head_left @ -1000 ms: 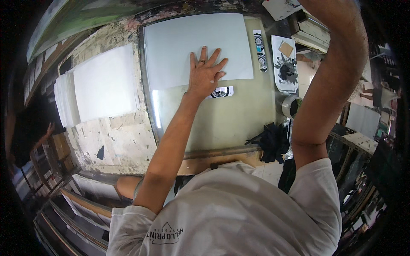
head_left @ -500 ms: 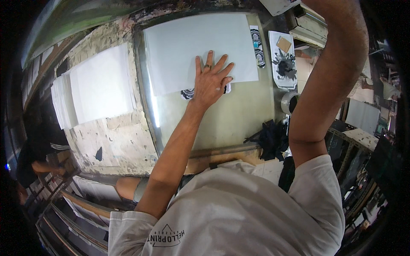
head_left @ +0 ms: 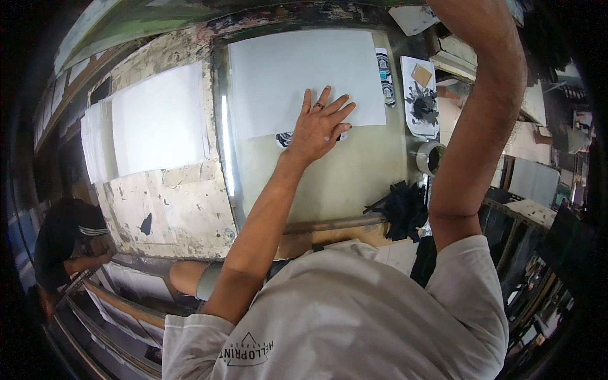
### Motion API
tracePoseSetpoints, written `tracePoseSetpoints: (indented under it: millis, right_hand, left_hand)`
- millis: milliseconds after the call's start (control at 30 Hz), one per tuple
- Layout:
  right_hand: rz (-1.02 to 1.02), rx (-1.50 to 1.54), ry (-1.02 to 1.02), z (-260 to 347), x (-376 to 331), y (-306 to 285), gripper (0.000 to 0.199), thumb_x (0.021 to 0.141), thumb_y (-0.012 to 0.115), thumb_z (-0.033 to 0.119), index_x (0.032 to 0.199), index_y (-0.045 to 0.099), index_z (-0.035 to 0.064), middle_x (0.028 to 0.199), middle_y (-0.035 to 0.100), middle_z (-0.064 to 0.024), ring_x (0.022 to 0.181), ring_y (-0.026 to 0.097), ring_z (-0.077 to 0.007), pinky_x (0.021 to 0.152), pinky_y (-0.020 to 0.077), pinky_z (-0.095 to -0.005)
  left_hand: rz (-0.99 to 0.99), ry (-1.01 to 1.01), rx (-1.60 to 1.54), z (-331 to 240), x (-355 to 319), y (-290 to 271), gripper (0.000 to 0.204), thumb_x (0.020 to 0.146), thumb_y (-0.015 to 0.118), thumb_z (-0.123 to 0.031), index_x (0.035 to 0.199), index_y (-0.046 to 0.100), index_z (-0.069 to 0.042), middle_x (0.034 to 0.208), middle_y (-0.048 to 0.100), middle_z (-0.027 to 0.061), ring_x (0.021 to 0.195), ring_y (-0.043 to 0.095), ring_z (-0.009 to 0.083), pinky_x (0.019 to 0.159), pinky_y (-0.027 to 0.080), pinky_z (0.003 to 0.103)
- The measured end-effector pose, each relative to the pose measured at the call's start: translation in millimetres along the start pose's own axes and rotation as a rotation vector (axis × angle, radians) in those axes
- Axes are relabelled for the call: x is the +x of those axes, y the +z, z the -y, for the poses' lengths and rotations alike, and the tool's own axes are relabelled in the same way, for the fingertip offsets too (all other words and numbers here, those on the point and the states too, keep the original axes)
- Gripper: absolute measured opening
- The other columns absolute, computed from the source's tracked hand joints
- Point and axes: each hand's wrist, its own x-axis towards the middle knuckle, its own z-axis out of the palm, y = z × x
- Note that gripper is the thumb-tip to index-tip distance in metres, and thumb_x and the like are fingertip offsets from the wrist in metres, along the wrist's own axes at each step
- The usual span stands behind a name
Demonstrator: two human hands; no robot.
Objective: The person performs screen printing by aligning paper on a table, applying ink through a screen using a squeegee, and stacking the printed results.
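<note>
**Sheet held by flat palm only, slip risk**

Left hand [head_left: 320, 126]: fingers spread, palm flat, pressing on the lower edge of the white sheet [head_left: 297, 76]. No pinch, nothing grasped. Right hand: out of view above the top edge, only the raised forearm shows, so its grip can't be told.

Landmark = the sheet, lying on the glass-topped table [head_left: 335, 183]:
- A printed round sticker [head_left: 286, 138] peeks out just under its lower edge, partly beneath the palm.
- A printed strip [head_left: 384, 76] sits just beside its right edge.
- An ink-smeared card [head_left: 421, 95] and a small tin [head_left: 430, 157] lie further right.
- A stack of blank sheets [head_left: 152, 123] sits well to its left.

Risks, my read:
- Paper on glass is low friction; a sideways push skews the sheet off the sticker.
- Any ink on the fingers would mark the sheet.
- A dropped right elbow could tip the tin.
</note>
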Motion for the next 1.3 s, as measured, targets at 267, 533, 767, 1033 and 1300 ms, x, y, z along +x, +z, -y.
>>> tracePoseSetpoints:
  millis: [267,533,767,1033,1300]
  right_hand:
    - [0.222,-0.106,0.076,-3.7,-25.2,-10.4,0.043,0.086,0.062,0.011,0.127,0.059,0.0033,0.122,0.06,-0.0185,0.113,0.051,-0.0318,0.096,0.0403,-0.0406]
    - [0.272,-0.01,0.035,37.5,-140.4,3.7,0.073,0.068,0.069,0.009,0.139,0.054,0.0123,0.119,0.059,-0.0138,0.116,0.051,-0.0309,0.096,0.0321,-0.0496]
    - [0.58,0.238,0.038,53.3,-156.4,11.0,0.069,0.075,0.075,0.02,0.14,0.052,0.0104,0.128,0.056,-0.0181,0.127,0.045,-0.0369,0.103,0.0342,-0.0539]
    - [0.436,-0.043,-0.002,-43.3,-39.5,241.4,0.075,0.086,0.071,0.026,0.151,0.035,0.0155,0.149,0.041,-0.0203,0.139,0.035,-0.0405,0.111,0.0296,-0.0519]
    - [0.623,0.258,0.017,-69.8,-2.5,294.5,0.047,0.086,0.069,0.013,0.131,0.056,0.0107,0.135,0.057,-0.0136,0.119,0.056,-0.0364,0.097,0.046,-0.0488]
  left_hand:
    - [-0.957,-0.367,-0.561,-9.7,-47.5,-126.9,0.048,0.099,0.051,-0.008,0.146,0.042,0.001,0.12,0.066,0.0144,0.112,0.061,0.0198,0.099,0.045,0.034]
    - [-1.249,-0.31,-1.024,0.4,-90.4,-176.2,0.07,0.08,0.072,0.0,0.142,0.038,0.003,0.119,0.061,0.0135,0.102,0.063,0.0226,0.09,0.052,0.033]
    - [-1.197,-0.705,-0.921,27.7,-172.1,-102.8,0.104,0.047,0.09,0.003,0.137,0.039,0.001,0.118,0.058,0.0099,0.11,0.058,0.0226,0.093,0.053,0.036]
    - [-1.095,-0.705,-0.575,52.4,-193.4,-63.9,0.133,0.038,0.102,-0.038,0.141,0.029,0.002,0.133,0.046,0.0159,0.119,0.05,0.0268,0.103,0.044,0.041]
    - [-1.098,-0.714,-0.569,57.0,-202.0,-58.6,0.133,0.044,0.101,-0.04,0.144,0.024,0.002,0.134,0.043,0.0164,0.12,0.048,0.0277,0.102,0.046,0.041]
